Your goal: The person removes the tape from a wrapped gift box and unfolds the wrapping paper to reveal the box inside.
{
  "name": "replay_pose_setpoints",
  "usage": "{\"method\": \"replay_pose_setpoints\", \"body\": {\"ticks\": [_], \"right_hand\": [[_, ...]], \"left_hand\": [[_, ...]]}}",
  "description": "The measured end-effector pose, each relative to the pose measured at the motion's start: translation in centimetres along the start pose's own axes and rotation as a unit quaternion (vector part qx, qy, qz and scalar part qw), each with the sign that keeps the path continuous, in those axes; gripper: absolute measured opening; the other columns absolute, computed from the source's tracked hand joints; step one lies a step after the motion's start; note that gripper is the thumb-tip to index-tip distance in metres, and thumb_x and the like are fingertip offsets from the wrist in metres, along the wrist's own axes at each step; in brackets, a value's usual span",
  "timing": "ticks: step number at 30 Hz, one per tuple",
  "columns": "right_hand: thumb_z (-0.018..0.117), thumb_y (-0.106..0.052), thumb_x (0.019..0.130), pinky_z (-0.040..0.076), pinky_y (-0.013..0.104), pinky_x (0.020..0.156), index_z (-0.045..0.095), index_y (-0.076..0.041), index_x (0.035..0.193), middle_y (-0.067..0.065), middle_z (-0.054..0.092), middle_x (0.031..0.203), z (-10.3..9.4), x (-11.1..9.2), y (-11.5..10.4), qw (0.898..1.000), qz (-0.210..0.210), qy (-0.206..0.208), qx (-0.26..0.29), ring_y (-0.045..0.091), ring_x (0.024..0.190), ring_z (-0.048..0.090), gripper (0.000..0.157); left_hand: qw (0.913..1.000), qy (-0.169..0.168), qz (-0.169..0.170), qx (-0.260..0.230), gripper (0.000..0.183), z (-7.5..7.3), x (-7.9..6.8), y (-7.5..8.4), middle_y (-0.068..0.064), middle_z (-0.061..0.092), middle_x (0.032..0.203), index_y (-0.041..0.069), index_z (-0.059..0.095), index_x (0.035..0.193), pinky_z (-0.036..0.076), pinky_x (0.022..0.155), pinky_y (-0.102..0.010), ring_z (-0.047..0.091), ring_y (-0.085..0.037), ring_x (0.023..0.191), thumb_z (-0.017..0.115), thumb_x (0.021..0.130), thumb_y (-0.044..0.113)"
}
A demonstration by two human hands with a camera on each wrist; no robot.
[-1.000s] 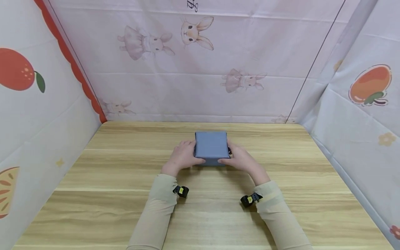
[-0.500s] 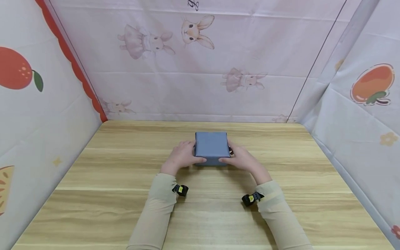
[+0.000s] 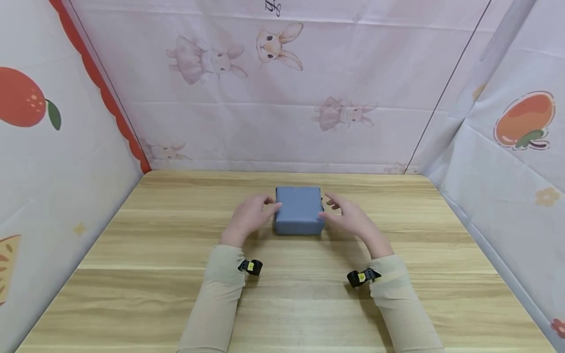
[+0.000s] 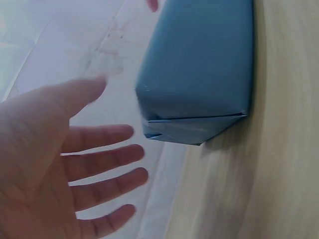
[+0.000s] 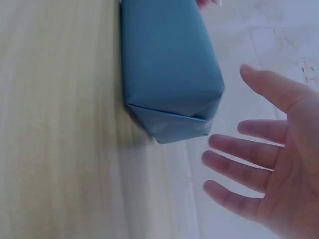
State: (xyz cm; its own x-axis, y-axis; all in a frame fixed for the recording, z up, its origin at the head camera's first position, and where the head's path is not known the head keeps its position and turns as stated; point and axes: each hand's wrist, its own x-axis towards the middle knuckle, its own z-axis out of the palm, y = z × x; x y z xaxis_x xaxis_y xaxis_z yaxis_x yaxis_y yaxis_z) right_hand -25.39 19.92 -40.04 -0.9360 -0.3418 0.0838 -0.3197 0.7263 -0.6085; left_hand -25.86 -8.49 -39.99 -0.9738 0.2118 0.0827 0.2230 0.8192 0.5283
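A box wrapped in blue paper (image 3: 299, 208) rests on the wooden table, its folded end flaps showing in both wrist views. My left hand (image 3: 250, 215) is raised just off the box's left side, fingers spread and holding nothing. In the left wrist view the thumb and fingers of that hand (image 4: 55, 159) stand apart from the wrapped box (image 4: 199, 59). On the other side, my right hand (image 3: 350, 218) hovers by the box's right edge with fingers loosely extended. The right wrist view shows this hand (image 5: 279, 154) spread beside the folded end of the box (image 5: 169, 59).
The wooden tabletop (image 3: 154, 274) extends around the box and both arms. A pale cloth backdrop with rabbit prints (image 3: 238, 122) stands behind it, and fruit-printed cloth walls (image 3: 494, 171) close in both sides. Each wrist wears a small black camera (image 3: 254, 267).
Both hands have let go of the box, lifting and parting outward, the left hand to the left and the right hand to the right. The box stays in place.
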Motion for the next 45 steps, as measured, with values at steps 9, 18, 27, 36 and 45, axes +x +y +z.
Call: {"method": "replay_pose_setpoints", "body": {"ticks": [9,18,27,36,45], "right_hand": [[0.066,-0.029,0.093,0.048,0.051,0.099,0.058,-0.005,0.133,0.016,0.064,0.127,0.1,0.6,-0.4,0.985,-0.093,0.119,-0.079,0.034,0.119,0.059,0.047],[0.075,-0.019,0.086,0.055,0.04,0.087,0.072,-0.005,0.11,0.01,0.073,0.106,0.5,3.9,-1.7,0.914,-0.282,0.178,-0.233,0.027,0.098,0.068,0.027],[0.07,-0.022,0.09,0.054,0.044,0.088,0.073,-0.008,0.107,0.008,0.072,0.106,1.5,6.4,-1.6,0.898,-0.3,0.124,-0.297,0.026,0.102,0.067,0.022],[0.065,-0.023,0.094,0.054,0.042,0.083,0.074,-0.01,0.105,0.006,0.072,0.106,1.7,8.1,-2.2,0.892,-0.278,0.08,-0.346,0.024,0.101,0.066,0.019],[0.061,-0.016,0.095,0.051,0.039,0.091,0.073,-0.014,0.105,0.001,0.072,0.106,1.7,9.6,-2.3,0.854,-0.299,0.05,-0.423,0.021,0.104,0.064,0.015]], "left_hand": [[0.9934,0.095,0.004,0.065,0.031,1.6,0.3,0.3,0.001,0.065,0.081,0.019,0.065,0.087,0.048,0.071,-0.038,0.059,-0.018,0.075,0.054,0.097,0.047],[0.9862,0.121,-0.011,0.113,0.043,3.0,0.7,0.1,0.0,0.067,0.084,0.019,0.067,0.089,0.049,0.073,-0.044,0.063,-0.022,0.08,0.052,0.093,0.059],[0.9868,0.096,-0.009,0.131,0.049,3.2,0.6,0.1,-0.002,0.068,0.091,0.017,0.067,0.095,0.049,0.075,-0.044,0.063,-0.024,0.087,0.05,0.093,0.063],[0.9855,0.091,-0.001,0.143,0.05,3.1,0.7,0.2,-0.004,0.069,0.102,0.018,0.066,0.1,0.047,0.084,-0.047,0.061,-0.027,0.097,0.046,0.093,0.064],[0.9875,0.08,-0.004,0.136,0.05,3.0,0.5,0.1,-0.004,0.068,0.103,0.018,0.066,0.102,0.047,0.085,-0.046,0.06,-0.026,0.099,0.045,0.094,0.064]]}}
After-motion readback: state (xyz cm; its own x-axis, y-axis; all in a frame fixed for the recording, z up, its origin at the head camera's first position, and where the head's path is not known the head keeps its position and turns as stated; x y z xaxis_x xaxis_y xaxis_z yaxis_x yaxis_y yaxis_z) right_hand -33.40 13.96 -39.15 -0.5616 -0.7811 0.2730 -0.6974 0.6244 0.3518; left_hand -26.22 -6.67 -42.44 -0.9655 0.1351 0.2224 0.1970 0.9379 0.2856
